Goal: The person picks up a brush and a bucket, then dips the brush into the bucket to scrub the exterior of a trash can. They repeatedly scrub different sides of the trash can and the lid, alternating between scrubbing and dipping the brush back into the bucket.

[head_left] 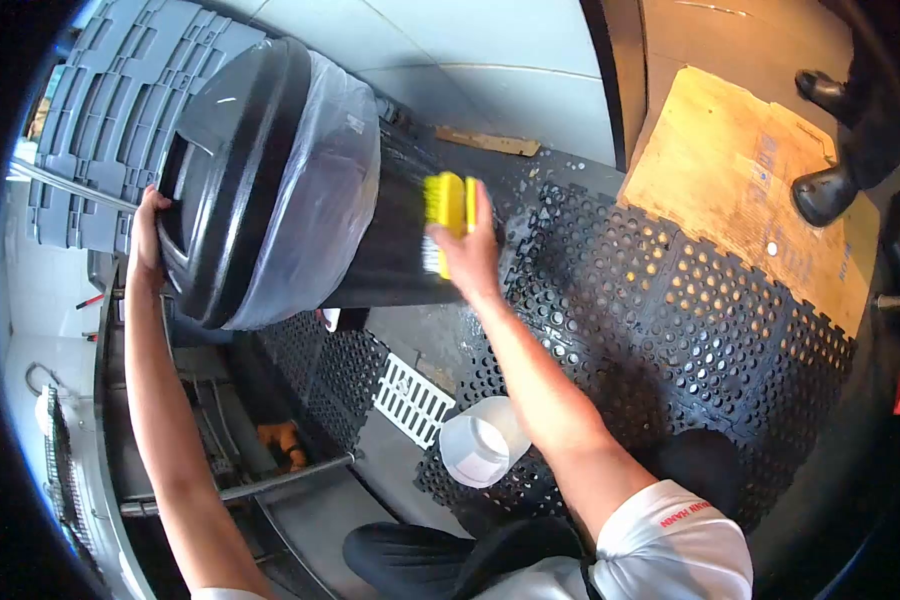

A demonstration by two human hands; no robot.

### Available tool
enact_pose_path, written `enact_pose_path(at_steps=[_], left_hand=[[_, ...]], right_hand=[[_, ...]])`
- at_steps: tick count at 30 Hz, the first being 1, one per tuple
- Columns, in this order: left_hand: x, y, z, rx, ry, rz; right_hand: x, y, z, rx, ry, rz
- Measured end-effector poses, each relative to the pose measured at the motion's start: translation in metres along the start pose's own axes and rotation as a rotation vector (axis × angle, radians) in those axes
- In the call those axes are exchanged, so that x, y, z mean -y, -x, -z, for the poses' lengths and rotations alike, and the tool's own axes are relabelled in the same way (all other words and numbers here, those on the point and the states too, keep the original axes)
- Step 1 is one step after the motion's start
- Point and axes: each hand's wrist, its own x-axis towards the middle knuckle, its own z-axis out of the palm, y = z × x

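Note:
A black trash bin (395,245) stands before me, tilted in this view, with its lid (225,190) on and a clear plastic liner (325,190) folded over the rim. My left hand (147,232) has its fingers curled round the lid's handle at the left. In my right hand (472,258) is a yellow scrub brush (453,200), gripped from the right side. Its bristles face the bin's dark side and overlap it in this view. Below my right forearm, a white plastic bucket (473,452) sits on the floor.
Grey stacked crates (120,110) rise at the upper left, above a metal shelf rack (240,490). Perforated black rubber mats (620,290) cover the wet floor near a white drain grate (413,400). Another person's black shoe (822,196) rests on flattened cardboard (715,150).

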Motion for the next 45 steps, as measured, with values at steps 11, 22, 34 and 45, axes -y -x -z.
enact_pose_path(at_steps=[11, 22, 34, 45], left_hand=[[0.019, -0.022, 0.022, -0.038, 0.043, -0.046], [0.027, -0.036, 0.044, 0.144, 0.103, -0.028], [0.052, -0.065, 0.075, -0.04, 0.054, -0.124], [0.047, -0.07, 0.084, 0.121, 0.052, -0.013]], right_hand=[[-0.109, -0.024, 0.059, -0.15, 0.316, -0.324], [-0.041, -0.015, 0.004, -0.156, 0.135, 0.04], [-0.126, -0.032, 0.051, -0.284, 0.391, -0.241], [-0.147, 0.015, 0.029, -0.448, 0.318, -0.263]])
